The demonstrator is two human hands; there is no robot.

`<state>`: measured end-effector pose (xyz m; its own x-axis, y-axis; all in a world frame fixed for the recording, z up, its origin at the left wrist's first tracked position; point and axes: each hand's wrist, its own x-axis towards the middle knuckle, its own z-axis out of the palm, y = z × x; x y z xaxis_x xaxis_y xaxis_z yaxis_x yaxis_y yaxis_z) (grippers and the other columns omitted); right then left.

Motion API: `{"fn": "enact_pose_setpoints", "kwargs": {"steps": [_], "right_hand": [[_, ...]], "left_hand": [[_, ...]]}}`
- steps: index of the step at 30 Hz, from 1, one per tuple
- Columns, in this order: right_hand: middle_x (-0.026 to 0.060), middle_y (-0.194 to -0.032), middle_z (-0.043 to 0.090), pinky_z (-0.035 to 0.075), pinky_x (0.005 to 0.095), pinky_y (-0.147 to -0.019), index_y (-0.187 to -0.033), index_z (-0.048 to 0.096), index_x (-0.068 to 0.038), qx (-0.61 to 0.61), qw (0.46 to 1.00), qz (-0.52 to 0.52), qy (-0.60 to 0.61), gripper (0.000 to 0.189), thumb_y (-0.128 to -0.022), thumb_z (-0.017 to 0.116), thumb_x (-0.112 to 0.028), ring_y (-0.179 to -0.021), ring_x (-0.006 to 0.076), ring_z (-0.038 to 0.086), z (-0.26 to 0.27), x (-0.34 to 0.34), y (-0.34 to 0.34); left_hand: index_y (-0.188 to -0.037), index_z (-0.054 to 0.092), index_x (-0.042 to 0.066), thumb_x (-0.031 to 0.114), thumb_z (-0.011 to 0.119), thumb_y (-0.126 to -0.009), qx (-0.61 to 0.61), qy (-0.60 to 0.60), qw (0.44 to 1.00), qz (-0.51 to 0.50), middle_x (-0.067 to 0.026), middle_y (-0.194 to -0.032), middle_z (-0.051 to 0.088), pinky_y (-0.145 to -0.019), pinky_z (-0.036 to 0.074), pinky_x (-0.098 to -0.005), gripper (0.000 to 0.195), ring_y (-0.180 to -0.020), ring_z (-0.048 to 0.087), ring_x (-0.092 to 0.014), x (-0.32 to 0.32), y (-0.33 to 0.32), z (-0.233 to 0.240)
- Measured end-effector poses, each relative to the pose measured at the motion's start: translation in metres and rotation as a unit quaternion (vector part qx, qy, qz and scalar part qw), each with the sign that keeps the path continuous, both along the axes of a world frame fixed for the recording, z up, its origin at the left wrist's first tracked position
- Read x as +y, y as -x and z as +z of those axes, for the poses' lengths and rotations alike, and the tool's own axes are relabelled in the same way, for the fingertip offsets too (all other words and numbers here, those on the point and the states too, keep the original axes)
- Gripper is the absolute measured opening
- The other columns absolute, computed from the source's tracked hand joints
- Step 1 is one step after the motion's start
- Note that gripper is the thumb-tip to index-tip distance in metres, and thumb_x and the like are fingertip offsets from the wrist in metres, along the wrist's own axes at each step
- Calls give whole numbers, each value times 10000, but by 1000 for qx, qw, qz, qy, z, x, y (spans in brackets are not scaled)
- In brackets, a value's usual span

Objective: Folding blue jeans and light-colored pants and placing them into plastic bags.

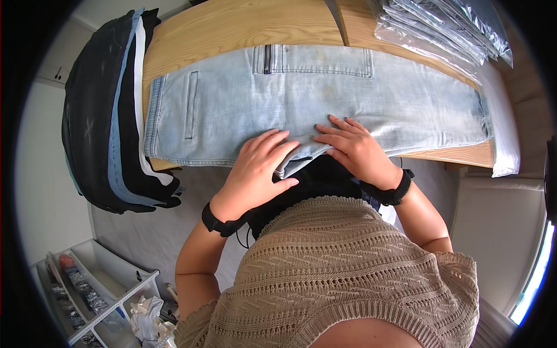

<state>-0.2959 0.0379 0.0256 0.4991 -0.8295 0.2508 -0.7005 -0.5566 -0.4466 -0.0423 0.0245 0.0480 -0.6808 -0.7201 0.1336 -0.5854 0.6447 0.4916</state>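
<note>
Light blue denim trousers (243, 104), folded lengthwise, lie across the wooden table with the elastic waistband (155, 115) at the left and a gathered cuff (485, 114) at the right. A pocket with a dark zip (267, 59) shows along the far edge. My left hand (263, 169) rests on the near edge, fingers on the denim and thumb apart below a raised fold. To its right, my right hand (350, 145) lies on the cloth, with the thumb by the near edge. Between the hands the edge is bunched up, showing a short dark strip (300, 159).
A tall pile of dark and blue garments (98, 113) hangs over the left end of the wooden table (226, 24). Clear plastic packages (435, 32) are stacked at the back right. Metal shelving (117, 300) holding wrapped items stands at the lower left.
</note>
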Motion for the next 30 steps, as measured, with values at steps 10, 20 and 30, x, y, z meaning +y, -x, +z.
{"fn": "enact_pose_setpoints", "kwargs": {"steps": [10, 20, 30], "right_hand": [[120, -1218, 604, 374, 448, -1028, -1142, 626, -96, -23, 999, -18, 36, 343, -820, 668, -206, -1213, 305, 505, 6, 13, -10], [120, -1215, 595, 424, 403, -973, -1190, 577, -81, 51, 991, 58, 111, 398, -797, 611, -130, -1154, 245, 558, -7, 28, -11], [78, -1329, 522, 364, 431, -1028, -1260, 538, -107, 148, 967, -153, 138, 620, -653, 623, -13, -1243, 259, 480, -13, 34, 40]], "left_hand": [[-1293, 511, 77, 283, 768, -698, 22, 48, 998, 15, -107, -1349, 489, -1077, 290, -455, 680, -1295, 407, -285, 14, 0, -16], [-1215, 606, 105, -73, 554, -688, -52, 185, 981, 37, -47, -1327, 544, -1046, 330, -418, 558, -1284, 453, -238, 6, -8, -47], [-1288, 535, 82, -34, 674, -652, -72, 237, 961, 122, -70, -1366, 509, -1016, 341, -395, 661, -1292, 448, -233, -7, -50, -60]]}}
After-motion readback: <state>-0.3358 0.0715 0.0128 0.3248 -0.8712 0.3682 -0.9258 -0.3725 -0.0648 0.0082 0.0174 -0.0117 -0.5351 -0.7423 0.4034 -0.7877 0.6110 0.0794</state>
